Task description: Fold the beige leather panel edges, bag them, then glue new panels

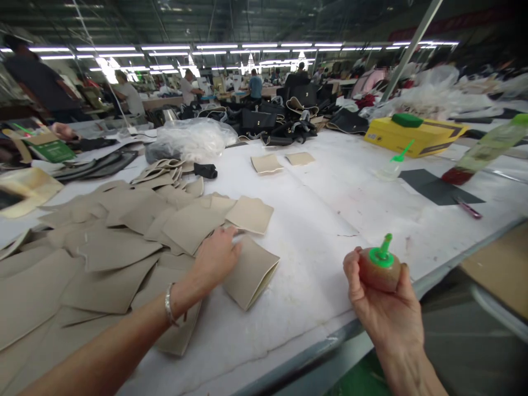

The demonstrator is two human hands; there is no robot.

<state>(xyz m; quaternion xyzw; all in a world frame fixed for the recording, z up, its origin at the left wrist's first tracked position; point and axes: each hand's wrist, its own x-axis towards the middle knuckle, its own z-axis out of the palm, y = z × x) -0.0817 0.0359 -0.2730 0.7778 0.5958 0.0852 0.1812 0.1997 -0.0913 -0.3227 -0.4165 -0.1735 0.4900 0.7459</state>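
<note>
My right hand is wrapped around a squat glue bottle with a green nozzle pointing up, held above the table's front edge. My left hand, with a bracelet at the wrist, reaches into a spread pile of beige leather pieces. Its fingers are bent and close together at the edge of a beige leather piece; the fingertips are partly hidden. Just right of that hand lies a folded beige piece, its layers slightly parted along one side.
Two beige pieces lie farther back on the white table. Behind are a clear plastic bag and black bags. At right stand a yellow box, a small clear bottle and a tilted large bottle. Other people work beyond.
</note>
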